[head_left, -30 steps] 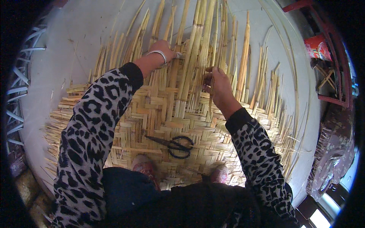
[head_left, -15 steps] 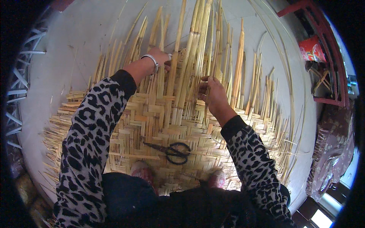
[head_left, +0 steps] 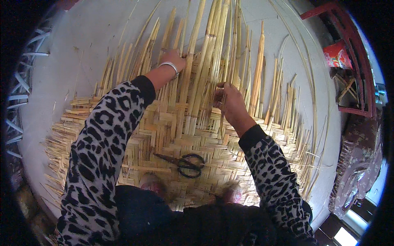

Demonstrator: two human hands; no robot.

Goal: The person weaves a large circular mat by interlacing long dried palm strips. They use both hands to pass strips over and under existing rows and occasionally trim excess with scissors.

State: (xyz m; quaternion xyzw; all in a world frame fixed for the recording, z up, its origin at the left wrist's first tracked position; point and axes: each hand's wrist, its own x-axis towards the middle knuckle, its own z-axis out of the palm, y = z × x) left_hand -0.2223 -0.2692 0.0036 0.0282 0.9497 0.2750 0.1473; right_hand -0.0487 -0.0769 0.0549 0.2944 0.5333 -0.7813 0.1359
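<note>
A partly woven mat (head_left: 164, 139) of pale yellow split-reed strips lies in front of me, its loose strip ends pointing away. Toward the far side, my left hand (head_left: 172, 60), with a silver bracelet at the wrist, is closed at a reed strip (head_left: 186, 76); its fingertips are largely hidden. Right of the middle, my right hand (head_left: 233, 102) has curled fingers around a thin reed strip (head_left: 223, 117) that hangs down over the weave. Between the hands, several long strips (head_left: 207, 53) stand raised from the mat. Black-handled scissors (head_left: 182, 164) rest on the woven part near my feet.
The mat lies on a pale floor (head_left: 98, 28). White metal bars (head_left: 18, 84) stand at the left. On the right are a dark red frame (head_left: 369, 82), a red packet (head_left: 337, 55) and a patterned fringed cloth (head_left: 355, 172). My shoes (head_left: 154, 184) are on the mat.
My left hand has shifted slightly to the right, and its fingers have closed in behind the strip. My right hand has stayed almost in place.
</note>
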